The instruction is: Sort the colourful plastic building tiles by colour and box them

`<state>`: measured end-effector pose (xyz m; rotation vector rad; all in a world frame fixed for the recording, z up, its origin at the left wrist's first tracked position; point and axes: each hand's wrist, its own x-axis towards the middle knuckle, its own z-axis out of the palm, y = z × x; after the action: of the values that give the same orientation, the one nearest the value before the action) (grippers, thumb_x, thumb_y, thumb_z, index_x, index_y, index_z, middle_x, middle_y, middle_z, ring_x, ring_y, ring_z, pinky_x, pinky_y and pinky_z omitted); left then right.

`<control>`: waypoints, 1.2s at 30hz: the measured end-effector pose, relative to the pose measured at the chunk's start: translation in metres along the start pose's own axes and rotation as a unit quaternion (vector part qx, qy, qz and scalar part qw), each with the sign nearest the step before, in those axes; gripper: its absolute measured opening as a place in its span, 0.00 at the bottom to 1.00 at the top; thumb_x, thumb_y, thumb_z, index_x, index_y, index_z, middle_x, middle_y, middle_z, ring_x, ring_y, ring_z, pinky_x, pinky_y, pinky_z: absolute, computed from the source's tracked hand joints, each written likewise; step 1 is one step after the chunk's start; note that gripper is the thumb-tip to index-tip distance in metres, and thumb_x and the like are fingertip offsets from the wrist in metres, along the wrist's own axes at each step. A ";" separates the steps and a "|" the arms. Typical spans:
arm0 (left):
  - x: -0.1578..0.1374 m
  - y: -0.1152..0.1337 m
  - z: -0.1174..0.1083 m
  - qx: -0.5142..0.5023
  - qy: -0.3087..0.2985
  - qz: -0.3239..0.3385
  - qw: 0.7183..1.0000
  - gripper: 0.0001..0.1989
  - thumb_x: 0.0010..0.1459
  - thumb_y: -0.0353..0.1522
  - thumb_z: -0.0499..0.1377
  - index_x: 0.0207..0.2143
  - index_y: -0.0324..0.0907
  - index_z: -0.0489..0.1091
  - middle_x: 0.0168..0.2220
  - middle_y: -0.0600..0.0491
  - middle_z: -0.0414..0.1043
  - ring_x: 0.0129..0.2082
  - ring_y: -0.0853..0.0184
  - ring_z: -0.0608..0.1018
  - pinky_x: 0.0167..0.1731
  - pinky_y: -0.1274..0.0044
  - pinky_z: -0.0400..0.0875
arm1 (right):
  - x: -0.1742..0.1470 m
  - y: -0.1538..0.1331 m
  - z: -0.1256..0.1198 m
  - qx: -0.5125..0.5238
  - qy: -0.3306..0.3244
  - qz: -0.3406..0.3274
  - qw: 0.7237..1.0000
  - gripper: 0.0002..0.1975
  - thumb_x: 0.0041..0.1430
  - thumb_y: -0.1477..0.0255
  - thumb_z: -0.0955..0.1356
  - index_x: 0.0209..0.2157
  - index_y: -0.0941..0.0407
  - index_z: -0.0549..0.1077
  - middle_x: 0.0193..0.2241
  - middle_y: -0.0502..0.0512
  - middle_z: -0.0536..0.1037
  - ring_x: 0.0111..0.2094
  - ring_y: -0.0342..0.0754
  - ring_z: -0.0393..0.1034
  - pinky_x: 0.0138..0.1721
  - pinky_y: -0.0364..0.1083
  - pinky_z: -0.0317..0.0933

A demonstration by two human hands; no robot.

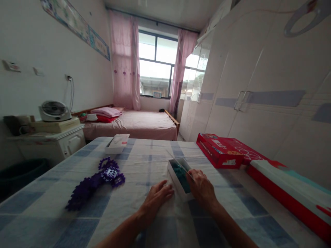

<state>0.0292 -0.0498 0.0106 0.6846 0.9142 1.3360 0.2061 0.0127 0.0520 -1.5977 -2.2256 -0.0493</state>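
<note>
A small white open box [185,197] stands on the table, with teal material [180,174] inside whose kind I cannot make out. Over its right side, my right hand [201,186] is closed around a thin, pale, stick-like thing [176,159] that slants up and away to the left. My left hand [158,195] lies flat by the box's left side, fingers stretched out and holding nothing. Purple gear-shaped plastic pieces [89,187] lie linked in a bent row further left, with a paler purple piece [111,173] on top.
A checked cloth [144,162] covers the table. Near the back left edge sits another white box [117,143]. Red boxes [219,151] and a long red-and-white box [284,193] line the right side. Beyond are a bed [139,124] and a wardrobe [258,75].
</note>
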 end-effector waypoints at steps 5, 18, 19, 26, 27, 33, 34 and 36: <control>0.005 0.002 -0.001 -0.045 -0.047 -0.021 0.998 0.16 0.57 0.37 0.57 0.43 0.35 0.66 0.45 0.40 0.73 0.44 0.60 0.76 0.50 0.69 0.66 | 0.019 0.014 0.010 0.132 0.016 0.006 0.991 0.15 0.57 0.70 0.60 0.40 0.58 0.75 0.36 0.62 0.77 0.40 0.51 0.70 0.45 0.48 0.62; 0.015 0.007 -0.003 -0.042 0.023 -0.042 0.998 0.07 0.57 0.33 0.56 0.32 0.36 0.66 0.29 0.50 0.72 0.24 0.74 0.74 0.28 0.82 0.68 | 0.004 0.003 0.006 0.486 0.013 0.154 0.860 0.27 0.46 0.48 0.63 0.25 0.61 0.74 0.20 0.57 0.73 0.26 0.50 0.69 0.28 0.46 0.64; 0.017 0.005 -0.005 -0.047 0.020 -0.043 0.998 0.07 0.57 0.33 0.57 0.31 0.36 0.66 0.27 0.52 0.71 0.22 0.75 0.73 0.25 0.83 0.66 | 0.003 0.002 0.005 0.487 0.016 0.150 0.860 0.27 0.46 0.48 0.63 0.25 0.61 0.74 0.20 0.57 0.74 0.25 0.49 0.69 0.28 0.46 0.64; 0.017 0.004 -0.008 -0.048 0.022 -0.030 0.998 0.12 0.54 0.37 0.61 0.29 0.36 0.67 0.22 0.57 0.67 0.17 0.79 0.67 0.20 0.86 0.59 | 0.000 -0.004 0.006 0.510 0.045 0.155 0.845 0.29 0.44 0.45 0.64 0.28 0.58 0.75 0.25 0.57 0.77 0.33 0.53 0.71 0.34 0.46 0.66; 0.014 0.004 -0.005 -0.048 0.002 -0.011 0.999 0.14 0.54 0.39 0.61 0.30 0.36 0.68 0.23 0.56 0.69 0.20 0.76 0.70 0.23 0.84 0.63 | 0.000 -0.004 0.006 0.514 0.052 0.154 0.842 0.29 0.44 0.46 0.64 0.30 0.59 0.75 0.28 0.58 0.78 0.35 0.53 0.71 0.36 0.47 0.66; 0.000 0.011 0.015 -0.157 -0.128 0.010 0.979 0.25 0.57 0.47 0.53 0.47 0.36 0.68 0.42 0.44 0.74 0.44 0.59 0.75 0.47 0.70 0.66 | -0.006 -0.019 -0.001 0.544 0.008 0.171 0.821 0.32 0.46 0.49 0.65 0.40 0.63 0.74 0.37 0.61 0.78 0.44 0.55 0.70 0.43 0.47 0.65; -0.001 0.013 0.017 -0.186 -0.153 -0.003 0.971 0.27 0.58 0.48 0.51 0.50 0.35 0.67 0.44 0.43 0.74 0.46 0.58 0.75 0.49 0.69 0.65 | -0.007 -0.024 -0.003 0.550 -0.002 0.172 0.818 0.32 0.46 0.49 0.65 0.41 0.63 0.74 0.37 0.61 0.78 0.44 0.55 0.70 0.42 0.47 0.66; -0.001 0.018 0.016 -0.230 -0.188 -0.030 0.954 0.31 0.58 0.49 0.49 0.52 0.33 0.65 0.46 0.43 0.73 0.49 0.57 0.73 0.50 0.68 0.63 | -0.010 -0.031 -0.008 0.552 -0.019 0.173 0.816 0.32 0.45 0.50 0.66 0.41 0.62 0.74 0.38 0.61 0.78 0.45 0.55 0.70 0.40 0.47 0.66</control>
<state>0.0342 -0.0472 0.0342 0.5152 0.2963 1.2473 0.1825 -0.0093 0.0616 -1.2141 -1.3843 1.1549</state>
